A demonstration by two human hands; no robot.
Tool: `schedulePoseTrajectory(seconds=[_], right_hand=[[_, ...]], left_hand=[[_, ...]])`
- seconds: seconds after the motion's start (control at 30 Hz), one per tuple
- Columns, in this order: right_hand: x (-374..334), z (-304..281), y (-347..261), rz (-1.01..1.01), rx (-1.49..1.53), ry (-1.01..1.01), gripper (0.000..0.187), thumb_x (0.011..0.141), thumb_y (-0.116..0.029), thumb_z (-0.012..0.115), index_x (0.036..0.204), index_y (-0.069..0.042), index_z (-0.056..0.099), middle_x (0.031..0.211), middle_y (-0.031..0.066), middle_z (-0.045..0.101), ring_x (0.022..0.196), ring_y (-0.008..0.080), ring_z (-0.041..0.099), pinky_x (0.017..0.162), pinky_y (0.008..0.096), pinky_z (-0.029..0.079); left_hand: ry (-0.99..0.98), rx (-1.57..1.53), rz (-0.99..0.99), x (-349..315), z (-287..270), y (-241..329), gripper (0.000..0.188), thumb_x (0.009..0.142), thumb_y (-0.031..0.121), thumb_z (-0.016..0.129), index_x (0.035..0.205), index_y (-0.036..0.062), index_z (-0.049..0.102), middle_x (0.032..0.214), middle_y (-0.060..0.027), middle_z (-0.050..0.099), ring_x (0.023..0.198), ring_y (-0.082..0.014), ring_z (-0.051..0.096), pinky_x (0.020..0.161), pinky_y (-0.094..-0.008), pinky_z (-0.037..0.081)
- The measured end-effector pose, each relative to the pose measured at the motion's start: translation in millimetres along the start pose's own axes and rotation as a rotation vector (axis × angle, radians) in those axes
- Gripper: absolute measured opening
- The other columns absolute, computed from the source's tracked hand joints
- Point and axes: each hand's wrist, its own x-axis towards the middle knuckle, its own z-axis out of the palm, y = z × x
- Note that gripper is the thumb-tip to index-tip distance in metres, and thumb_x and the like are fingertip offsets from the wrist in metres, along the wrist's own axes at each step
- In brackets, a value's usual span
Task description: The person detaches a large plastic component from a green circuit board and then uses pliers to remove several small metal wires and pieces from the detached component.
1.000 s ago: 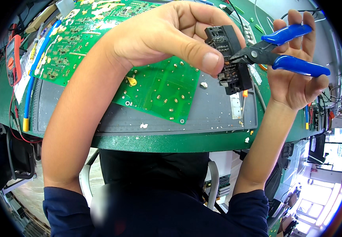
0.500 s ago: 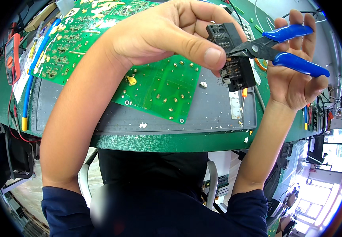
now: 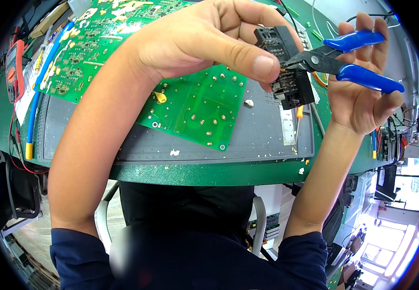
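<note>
My left hand (image 3: 224, 43) grips a black plastic block with rows of metal contacts (image 3: 294, 89), probably a connector or terminal block, raised above the bench. The thumb presses its near side and the fingers curl behind it. In my right hand (image 3: 357, 99) is a pair of flush cutters (image 3: 332, 58) with blue handles, held between the fingers and the thumb. The handles are spread apart. The cutters' jaws touch the middle of the block beside my left thumb, and their very tips are hard to make out.
Under my left arm a green circuit board (image 3: 195, 113) lies on a grey mat (image 3: 88, 140), with a larger populated board (image 3: 81, 65) behind. A red multimeter (image 3: 14, 72) and a blue tube (image 3: 35, 106) are at left. An orange-handled screwdriver (image 3: 300, 113) lies at right.
The black block and my left thumb have shifted very slightly right and up. The cutters stay against the block, their handles spread about as before.
</note>
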Motion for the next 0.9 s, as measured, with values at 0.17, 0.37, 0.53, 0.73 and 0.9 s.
schedulePoseTrajectory(seconds=[0.17, 0.37, 0.53, 0.73, 0.9], right_hand=[[1, -6, 1, -0.023, 0.035, 0.005, 0.088, 0.059, -0.038, 0.075, 0.126, -0.005, 0.029, 0.126, 0.0169, 0.037, 0.115, 0.0330, 0.039, 0.090, 0.0374, 0.041], [1, -8, 1, -0.033, 0.017, -0.005, 0.084, 0.061, -0.038, 0.074, 0.125, -0.006, 0.030, 0.127, 0.0172, 0.037, 0.115, 0.0339, 0.038, 0.088, 0.0380, 0.043], [1, -1, 5, -0.109, -0.063, 0.019, 0.082, 0.062, -0.040, 0.072, 0.125, -0.007, 0.031, 0.128, 0.0162, 0.035, 0.117, 0.0335, 0.036, 0.086, 0.0374, 0.045], [1, -1, 5, -0.128, -0.078, 0.043, 0.083, 0.061, -0.040, 0.073, 0.125, -0.006, 0.031, 0.130, 0.0156, 0.032, 0.119, 0.0328, 0.034, 0.086, 0.0371, 0.044], [3, -2, 2, -0.056, -0.030, -0.021, 0.089, 0.060, -0.039, 0.074, 0.127, -0.005, 0.027, 0.131, 0.0158, 0.030, 0.120, 0.0326, 0.031, 0.092, 0.0400, 0.038]], left_hand=[[-0.006, -0.050, -0.001, 0, 1, -1, 0.043, 0.067, -0.006, 0.065, 0.106, -0.0027, 0.047, 0.092, -0.0160, 0.060, 0.081, -0.0160, 0.061, 0.072, -0.0243, 0.051], [0.063, 0.049, 0.012, -1, 11, 6, 0.042, 0.068, -0.004, 0.066, 0.106, -0.0028, 0.047, 0.091, -0.0146, 0.060, 0.078, -0.0150, 0.061, 0.069, -0.0224, 0.051], [0.071, 0.040, 0.094, -2, -1, 2, 0.042, 0.068, -0.001, 0.067, 0.104, -0.0024, 0.047, 0.089, -0.0132, 0.060, 0.075, -0.0144, 0.061, 0.065, -0.0212, 0.051], [0.154, 0.091, 0.098, -1, 5, 4, 0.041, 0.067, 0.000, 0.068, 0.103, -0.0022, 0.048, 0.089, -0.0137, 0.060, 0.075, -0.0147, 0.061, 0.065, -0.0222, 0.051], [0.112, 0.081, 0.077, -1, 4, 6, 0.043, 0.066, 0.000, 0.069, 0.103, -0.0025, 0.048, 0.090, -0.0141, 0.060, 0.076, -0.0156, 0.061, 0.066, -0.0232, 0.052]])
